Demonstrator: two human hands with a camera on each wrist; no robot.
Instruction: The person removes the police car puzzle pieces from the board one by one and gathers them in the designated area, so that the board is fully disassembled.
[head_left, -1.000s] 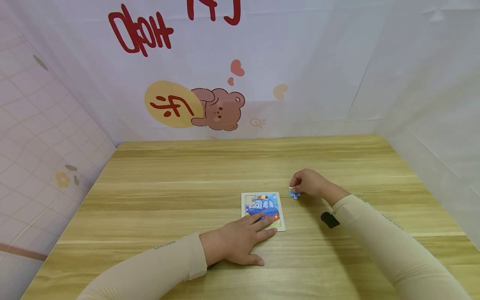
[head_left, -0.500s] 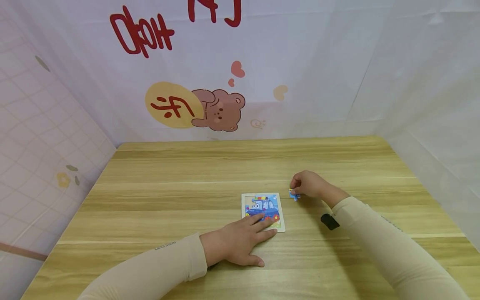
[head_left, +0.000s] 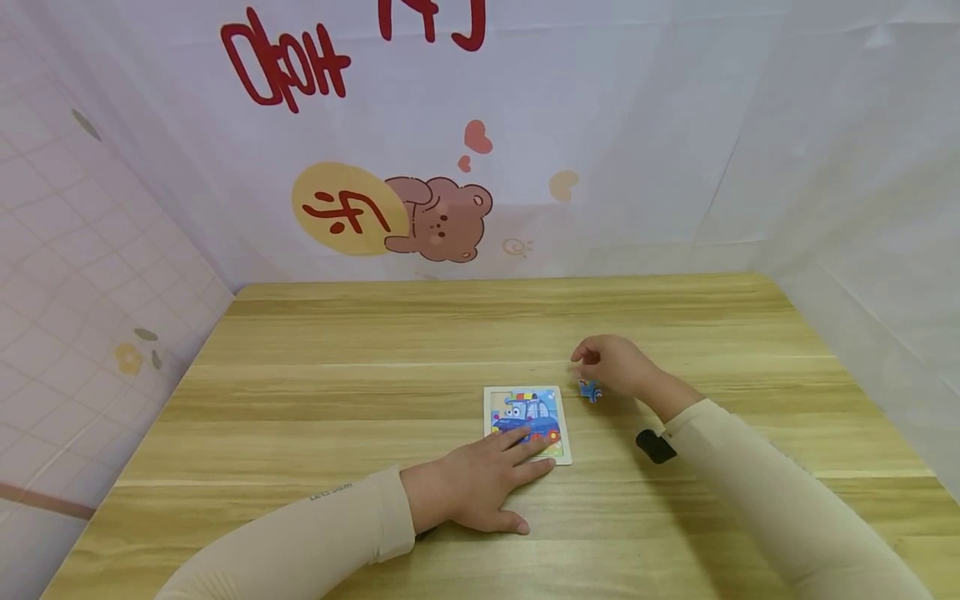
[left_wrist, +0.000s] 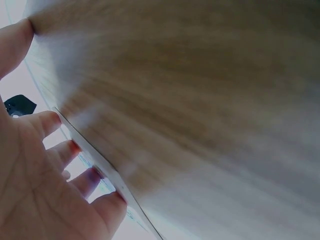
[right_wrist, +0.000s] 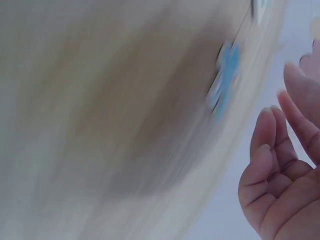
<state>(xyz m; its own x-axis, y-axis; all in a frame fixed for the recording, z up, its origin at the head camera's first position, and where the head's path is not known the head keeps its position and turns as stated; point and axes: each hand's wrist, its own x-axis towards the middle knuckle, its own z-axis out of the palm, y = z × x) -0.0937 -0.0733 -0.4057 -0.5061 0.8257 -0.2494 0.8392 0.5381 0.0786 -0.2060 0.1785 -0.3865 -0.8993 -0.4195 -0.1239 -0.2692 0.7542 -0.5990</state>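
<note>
A jigsaw puzzle with a cartoon blue car lies on the table in its white frame (head_left: 565,450); its upper left corner shows a bare tan patch. My left hand (head_left: 487,483) rests with spread, straight fingers over the frame's lower part, hiding some of the picture. In the left wrist view, the fingertips touch the board (left_wrist: 107,170). To the right of the frame lies a loose blue puzzle piece (head_left: 591,392). Close above it is my right hand (head_left: 618,367), its fingers loosely bent and holding nothing; in the right wrist view a gap separates the hand (right_wrist: 282,190) from the piece (right_wrist: 227,77).
The wood-grain table (head_left: 360,358) reaches back to a white cloth backdrop (head_left: 637,108) printed with a bear and red characters. Cloth walls stand on both sides. A black strap end (head_left: 656,447) hangs at the right wrist.
My right hand has let go of the puzzle piece and lifted slightly up and left. The piece stays on the table. My left hand has not moved.
</note>
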